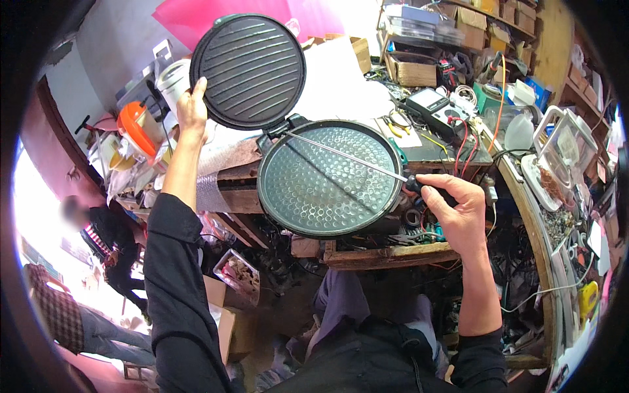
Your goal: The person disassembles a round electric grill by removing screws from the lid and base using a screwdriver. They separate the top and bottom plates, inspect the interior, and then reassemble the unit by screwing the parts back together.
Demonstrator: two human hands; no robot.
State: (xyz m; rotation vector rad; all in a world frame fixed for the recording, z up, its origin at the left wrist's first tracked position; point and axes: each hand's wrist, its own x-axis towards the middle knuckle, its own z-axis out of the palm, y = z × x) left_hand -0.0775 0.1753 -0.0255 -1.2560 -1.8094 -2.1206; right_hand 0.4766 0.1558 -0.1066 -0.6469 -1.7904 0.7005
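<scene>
A round electric griddle stands opened on the bench edge, its ridged black lid (pixel 252 71) raised at the back left and its dimpled dark base plate (pixel 321 187) lying flat toward me. My left hand (pixel 194 110) grips the lid's left rim. With my right hand (pixel 455 206) I hold a long screwdriver (pixel 347 157) by its black handle. Its thin metal shaft slants across the base plate, and the tip reaches the hinge (pixel 282 131) between the two halves. A dark line of shadow crosses the plate under the shaft.
Behind the griddle lie yellow-handled pliers (pixel 395 126) and a multimeter (pixel 429 105) with red leads. An open drawer (pixel 393 255) full of tools juts out below. Boxes (pixel 409 69) crowd the back shelves. A clear plastic container (pixel 567 141) stands right; two people (pixel 108 245) are at left.
</scene>
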